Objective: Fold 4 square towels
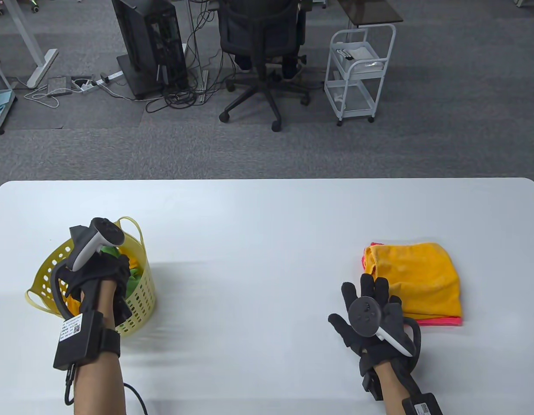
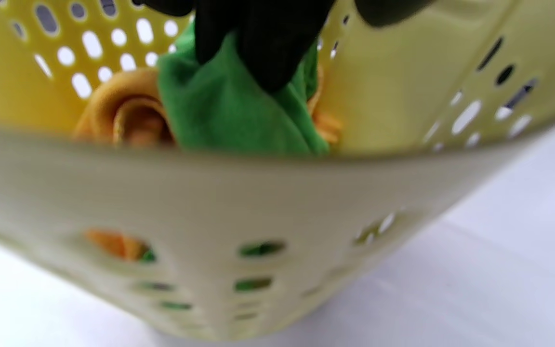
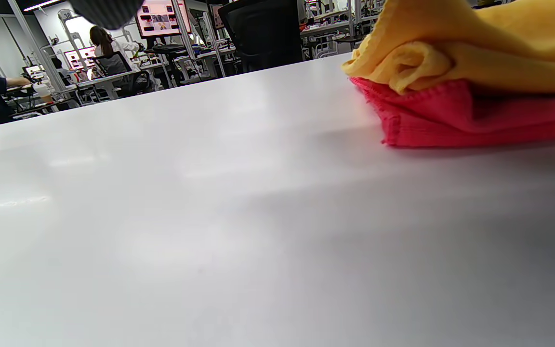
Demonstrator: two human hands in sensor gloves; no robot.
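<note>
Left hand reached down into the yellow basket, its gloved fingers closed on a green towel; right hand lay with fingers spread, holding nothing.

The green towel sat inside the basket beside an orange towel bunched at its 9 o'clock in the left wrist view, both showing through the wall's holes. The basket stood at about 8 o'clock on the white table. The right hand hovered low over the table at about 4 o'clock, just beside the near-left corner of a folded stack: a yellow-orange towel lying on a pink towel, whose edge showed along the stack's near side. Whether the fingertips touched the stack was unclear.
</note>
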